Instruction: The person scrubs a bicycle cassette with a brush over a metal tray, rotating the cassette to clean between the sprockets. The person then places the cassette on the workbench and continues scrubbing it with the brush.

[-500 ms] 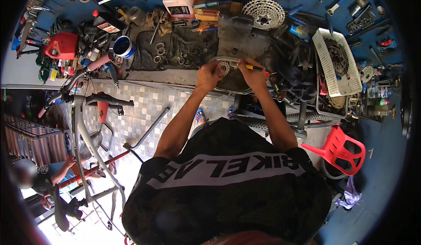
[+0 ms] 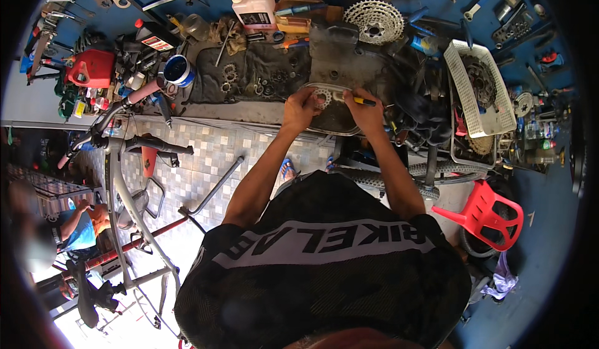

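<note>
My left hand (image 2: pixel 301 108) pinches a small toothed bicycle sprocket (image 2: pixel 322 98) at its left edge, holding it over a shallow metal tray (image 2: pixel 329 132) with dark liquid. My right hand (image 2: pixel 368 113) is closed on a slim tool with a yellow and black handle (image 2: pixel 364 101). The tool's working end points left toward the sprocket and is too small to make out. Left of the tray, more small sprockets and rings (image 2: pixel 229 74) lie on a dark cloth (image 2: pixel 206 77).
A large cassette (image 2: pixel 374 21) rests behind the tray. To the right stands a white plastic basket (image 2: pixel 458 93) with cassette parts. A blue-white tub (image 2: pixel 178 70) and a pink jug (image 2: pixel 254 9) stand on the bench. A bicycle frame (image 2: pixel 128 199), a red chair (image 2: pixel 490 215) and another person (image 2: pixel 78 227) are nearby.
Both hands and the sprocket have shifted slightly right in the picture; the tool's handle has tilted a little. At the left, the other person's arm and body have moved.
</note>
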